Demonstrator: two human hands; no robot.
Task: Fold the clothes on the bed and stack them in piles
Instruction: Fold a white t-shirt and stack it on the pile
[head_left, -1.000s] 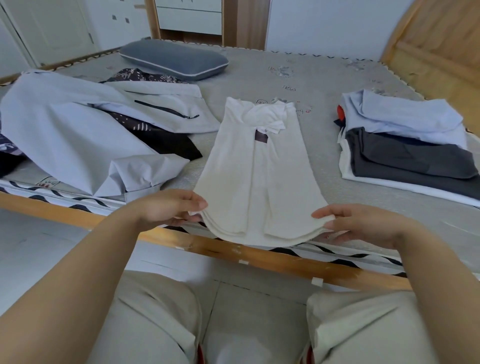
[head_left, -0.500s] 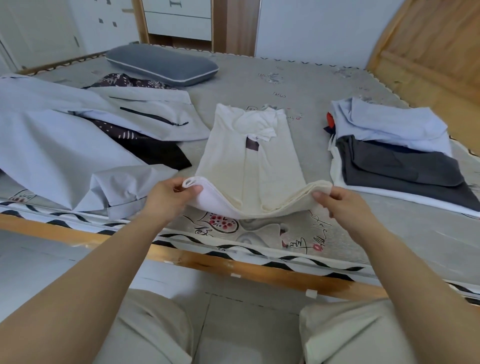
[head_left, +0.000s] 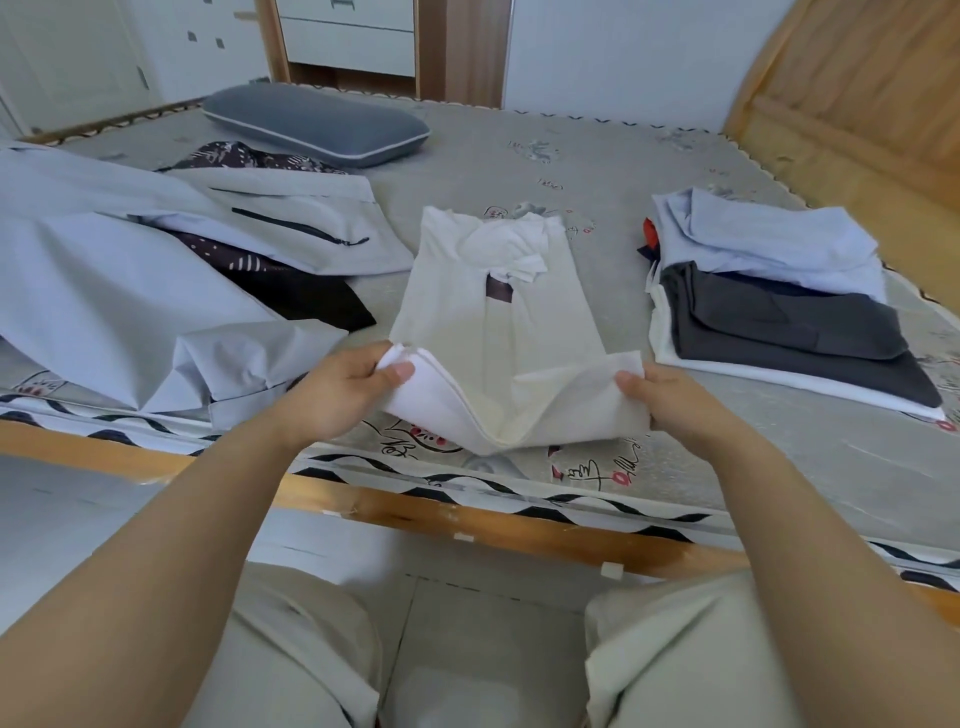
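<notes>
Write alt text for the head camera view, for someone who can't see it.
Both hands, left hand and right hand, pinch the lifted near hem of a cream folded shirt on a grey patterned bed, between loose pale blue garments and a folded clothes stack.

Bare mattress (head_left: 597, 171) beyond shirt (head_left: 498, 312), piles (head_left: 779, 312) flanking.

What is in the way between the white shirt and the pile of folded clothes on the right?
Nothing visible. The left hand and right hand pinch the near corners of the white shirt, and only bare mattress lies between it and the folded pile.
</notes>
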